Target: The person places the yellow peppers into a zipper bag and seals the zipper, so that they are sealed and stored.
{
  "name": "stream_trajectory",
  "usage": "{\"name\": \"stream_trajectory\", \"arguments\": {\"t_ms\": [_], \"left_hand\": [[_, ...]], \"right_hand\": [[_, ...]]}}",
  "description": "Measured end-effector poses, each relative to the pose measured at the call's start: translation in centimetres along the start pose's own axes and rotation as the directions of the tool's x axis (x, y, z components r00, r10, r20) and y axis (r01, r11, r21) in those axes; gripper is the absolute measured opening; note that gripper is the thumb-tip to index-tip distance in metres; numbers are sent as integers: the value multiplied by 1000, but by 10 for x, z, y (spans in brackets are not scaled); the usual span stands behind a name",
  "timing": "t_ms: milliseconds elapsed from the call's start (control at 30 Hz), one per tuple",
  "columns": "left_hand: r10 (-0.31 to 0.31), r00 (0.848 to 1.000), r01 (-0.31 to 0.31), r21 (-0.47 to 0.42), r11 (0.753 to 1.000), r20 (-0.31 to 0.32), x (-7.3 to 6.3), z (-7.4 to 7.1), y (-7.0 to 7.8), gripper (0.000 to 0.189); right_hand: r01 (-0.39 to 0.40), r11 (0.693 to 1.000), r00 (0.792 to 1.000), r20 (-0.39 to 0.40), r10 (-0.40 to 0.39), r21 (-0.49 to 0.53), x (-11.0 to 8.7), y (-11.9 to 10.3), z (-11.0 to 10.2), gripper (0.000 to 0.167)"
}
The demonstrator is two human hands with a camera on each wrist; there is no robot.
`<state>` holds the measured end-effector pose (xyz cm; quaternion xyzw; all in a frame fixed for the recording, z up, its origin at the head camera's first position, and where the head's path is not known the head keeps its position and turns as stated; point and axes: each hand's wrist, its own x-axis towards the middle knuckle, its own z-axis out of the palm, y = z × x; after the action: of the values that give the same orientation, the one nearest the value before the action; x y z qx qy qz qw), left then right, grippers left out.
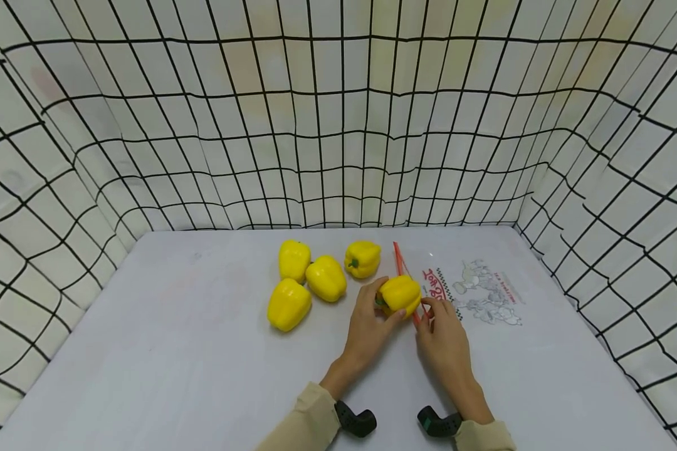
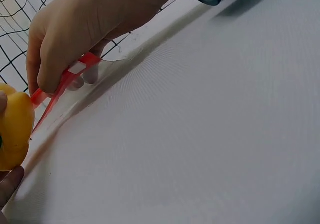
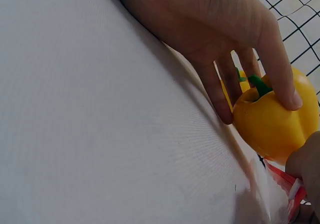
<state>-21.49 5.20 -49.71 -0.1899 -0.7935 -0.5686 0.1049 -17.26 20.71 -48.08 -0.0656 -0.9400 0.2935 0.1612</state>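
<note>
My left hand point(image 1: 370, 322) grips a yellow bell pepper point(image 1: 402, 293) with a green stem, thumb on the near side and fingers beyond. The pepper is at the mouth of a clear plastic zip bag point(image 1: 448, 285) with a red edge and printed figures, lying on the table. My right hand point(image 1: 444, 338) pinches the red edge point(image 2: 62, 83) of the bag, just right of the pepper. In the right wrist view, the left hand's thumb presses on the held pepper point(image 3: 272, 121), and the red strip shows beneath it.
Several other yellow bell peppers lie to the left: one point(image 1: 363, 259) behind the left hand, one point(image 1: 326, 278) in the middle, one point(image 1: 294, 260) at the back and one point(image 1: 289, 305) in front. A black wire grid point(image 1: 338, 134) surrounds the white table point(image 1: 163, 351) at the back and sides.
</note>
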Motion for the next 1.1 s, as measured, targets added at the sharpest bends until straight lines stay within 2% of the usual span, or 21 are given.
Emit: {"name": "stream_trajectory", "arguments": {"t_ms": [200,367,533,667,1100], "left_hand": [[23,1000,-23,23,999,14,-6,-1,-5,68],[58,998,-59,34,998,29,-5,-1,-5,68],[93,995,-95,53,994,47,-3,1,-4,69],[116,992,-120,78,990,58,-4,0,-2,69],[94,994,-99,87,991,61,-2,0,-1,67]], "right_hand": [[4,1000,1000,-26,-3,21,-3,-1,1,34],[42,998,993,-110,-37,49,-4,-2,-1,33],[112,992,972,-213,-96,64,-3,-3,-3,31],[161,984,954,-267,-136,74,-4,-4,-3,31],[212,974,937,-299,-178,85,-5,-7,-3,29]]}}
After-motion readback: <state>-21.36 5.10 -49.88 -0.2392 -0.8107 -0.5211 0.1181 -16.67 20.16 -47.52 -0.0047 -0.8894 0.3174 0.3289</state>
